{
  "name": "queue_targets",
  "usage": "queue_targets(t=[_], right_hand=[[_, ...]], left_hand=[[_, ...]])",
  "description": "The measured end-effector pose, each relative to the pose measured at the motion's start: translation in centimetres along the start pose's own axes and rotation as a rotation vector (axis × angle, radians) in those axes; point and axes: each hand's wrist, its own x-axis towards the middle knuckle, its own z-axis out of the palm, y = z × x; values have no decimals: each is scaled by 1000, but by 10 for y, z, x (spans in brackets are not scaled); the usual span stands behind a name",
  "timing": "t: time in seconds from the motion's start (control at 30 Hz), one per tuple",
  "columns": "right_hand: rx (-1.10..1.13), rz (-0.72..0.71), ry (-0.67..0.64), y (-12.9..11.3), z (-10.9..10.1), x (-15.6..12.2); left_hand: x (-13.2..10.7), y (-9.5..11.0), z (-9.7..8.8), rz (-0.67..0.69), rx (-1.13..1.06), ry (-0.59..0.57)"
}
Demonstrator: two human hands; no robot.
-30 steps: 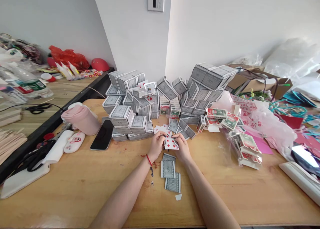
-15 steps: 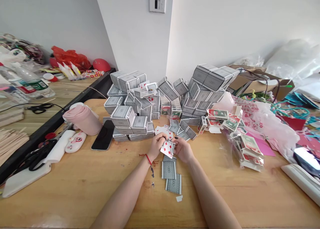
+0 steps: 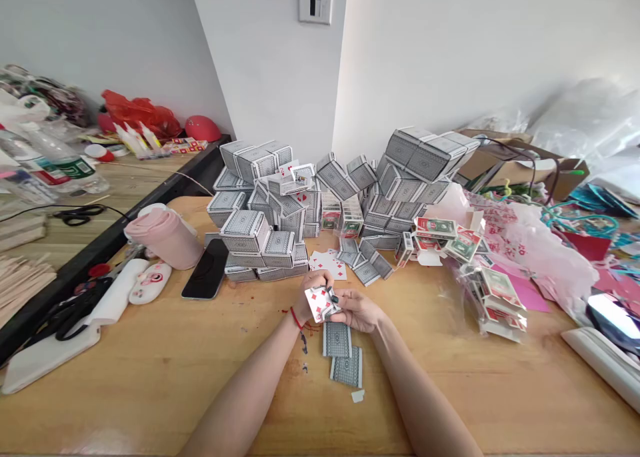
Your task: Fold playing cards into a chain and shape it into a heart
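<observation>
A playing card [image 3: 318, 304] with red diamonds faces up between my two hands. My left hand [image 3: 306, 296] is closed around its far and left side, with a red cord on the wrist. My right hand [image 3: 356, 310] pinches the card's right edge, thumb and fingers together. Below them on the table lie folded cards with grey patterned backs, one [image 3: 337, 340] partly under the right hand and another [image 3: 347, 367] nearer me. Just beyond my hands are loose face-up cards [image 3: 327, 264] and several folded grey-backed cards [image 3: 367, 272].
Stacked card cubes [image 3: 245, 232] rise at the back left, with another stack [image 3: 415, 154] at the back right. A phone [image 3: 204, 269] and a pink cup [image 3: 163, 234] stand left. Opened card boxes [image 3: 500, 290] and a plastic bag [image 3: 545, 244] lie right.
The diamond card has moved left and turned in my hands. My right hand has come left and nearer me, now covering part of the folded cards below.
</observation>
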Motion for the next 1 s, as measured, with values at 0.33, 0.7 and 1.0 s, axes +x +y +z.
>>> queue_targets(t=[0.33, 0.7, 1.0], right_hand=[[-26, -212, 127, -1, 4, 10], [-486, -572, 471, 7, 3, 20], [-790, -580, 560, 16, 6, 22]], left_hand=[[8, 1, 3, -153, -347, 50], [5, -14, 15, -187, -178, 178], [5, -10, 16, -67, -74, 349]])
